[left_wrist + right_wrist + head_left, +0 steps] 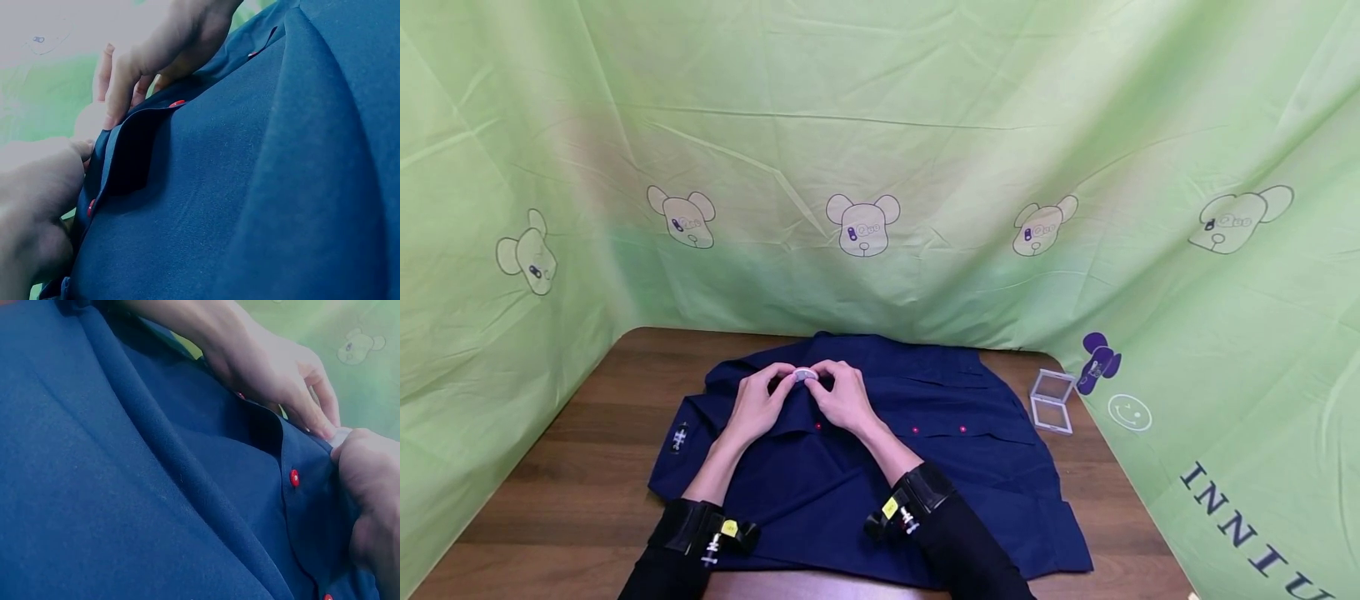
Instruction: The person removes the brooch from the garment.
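Note:
A navy shirt [940,492] with small red buttons [915,430] lies spread on the table. Over its upper left part, both hands meet at a small round whitish disc [806,374] with a pinkish edge. My left hand [760,404] pinches the disc's left side between thumb and fingers, while my right hand [844,402] pinches its right side. In the right wrist view the disc [339,437] shows pale between the fingertips, close to the raised button placket [312,506]. The left wrist view shows the placket standing up below the hands, with the disc washed out by glare.
An open clear square case [1051,414] stands at the table's right edge. At the shirt's left side is a small dark patch [679,437] with white marks. The wooden table [550,467] is enclosed by a green curtain [880,108] printed with bear heads.

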The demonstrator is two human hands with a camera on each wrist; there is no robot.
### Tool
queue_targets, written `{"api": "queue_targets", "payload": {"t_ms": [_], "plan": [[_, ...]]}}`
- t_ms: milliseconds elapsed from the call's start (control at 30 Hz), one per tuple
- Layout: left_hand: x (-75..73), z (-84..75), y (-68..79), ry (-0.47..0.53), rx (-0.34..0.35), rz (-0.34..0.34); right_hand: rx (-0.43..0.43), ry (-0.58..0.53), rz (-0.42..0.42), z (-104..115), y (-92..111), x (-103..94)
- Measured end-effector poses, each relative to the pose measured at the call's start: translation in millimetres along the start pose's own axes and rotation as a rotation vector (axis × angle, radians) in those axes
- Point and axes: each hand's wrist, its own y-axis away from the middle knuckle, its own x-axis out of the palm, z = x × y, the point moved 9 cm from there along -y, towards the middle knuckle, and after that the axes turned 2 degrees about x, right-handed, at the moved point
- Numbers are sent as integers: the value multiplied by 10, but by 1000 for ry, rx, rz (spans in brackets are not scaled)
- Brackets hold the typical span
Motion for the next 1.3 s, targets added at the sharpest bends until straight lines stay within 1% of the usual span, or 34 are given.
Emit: {"api": "queue_targets", "payload": {"t_ms": [433,833,1300], "plan": [[35,73,1,20,-11,13,8,-28,-15,49,-8,-42],[38,67,3,26,1,15,37,-34,-15,20,-5,-38],[38,56,5,28,22,5,3,-31,-38,41,-5,-62]]}}
